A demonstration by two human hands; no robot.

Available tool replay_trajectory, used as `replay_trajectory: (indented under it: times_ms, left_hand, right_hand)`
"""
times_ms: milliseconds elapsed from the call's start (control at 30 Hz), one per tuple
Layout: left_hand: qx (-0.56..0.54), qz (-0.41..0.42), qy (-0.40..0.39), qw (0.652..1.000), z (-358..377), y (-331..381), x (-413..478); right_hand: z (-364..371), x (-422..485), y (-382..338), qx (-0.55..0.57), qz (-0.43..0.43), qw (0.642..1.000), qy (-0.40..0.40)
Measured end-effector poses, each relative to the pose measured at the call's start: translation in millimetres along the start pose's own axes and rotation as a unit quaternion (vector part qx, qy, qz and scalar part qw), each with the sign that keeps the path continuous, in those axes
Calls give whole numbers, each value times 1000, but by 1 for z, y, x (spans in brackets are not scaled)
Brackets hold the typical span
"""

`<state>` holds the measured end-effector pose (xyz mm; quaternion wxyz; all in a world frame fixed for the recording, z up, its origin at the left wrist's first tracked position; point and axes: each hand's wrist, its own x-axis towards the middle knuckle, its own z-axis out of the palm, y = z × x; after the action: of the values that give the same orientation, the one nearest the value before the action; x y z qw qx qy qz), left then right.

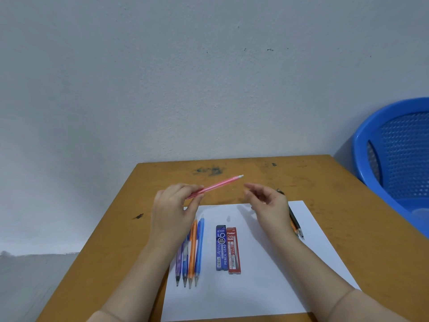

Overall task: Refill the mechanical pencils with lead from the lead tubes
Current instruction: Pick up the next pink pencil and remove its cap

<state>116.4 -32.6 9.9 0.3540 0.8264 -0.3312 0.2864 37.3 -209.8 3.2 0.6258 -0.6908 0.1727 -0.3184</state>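
Above the table (pixel 325 182), the left hand (pixel 174 205) is pinching the pink pencil (pixel 220 184), its axis pointing toward two o'clock. The right hand (pixel 267 201), loosely open and empty, is hovering just at four o'clock of its far end.

Soft, even, dim light (faint shadows); sharp centre, wide-angle bending at edges.

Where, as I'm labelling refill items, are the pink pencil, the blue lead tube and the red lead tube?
pink pencil (pixel 220 184): head view, middle of its barrel.
blue lead tube (pixel 221 248): head view, centre of its label.
red lead tube (pixel 233 251): head view, centre of its label.
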Motion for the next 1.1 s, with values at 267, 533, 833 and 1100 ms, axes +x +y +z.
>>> replay_trajectory:
  times_ms: [267, 533, 833, 1100]
  left_hand:
    - [20, 9, -6, 1000, 2, -1, -1]
    - [28, -1, -24, 999, 4, -3, 0]
    - [35, -4, -29, 999, 5, -2, -1]
    - [32, -31, -12, 999, 2, -6, 1]
  right_hand:
    - [0, 1, -3, 94, 9, 995, 15]
    - [0, -2, -6, 123, 29, 992, -1]
    - [1, 0, -3, 126, 28, 992, 10]
    - [-4, 4, -3, 109, 45, 993, 23]
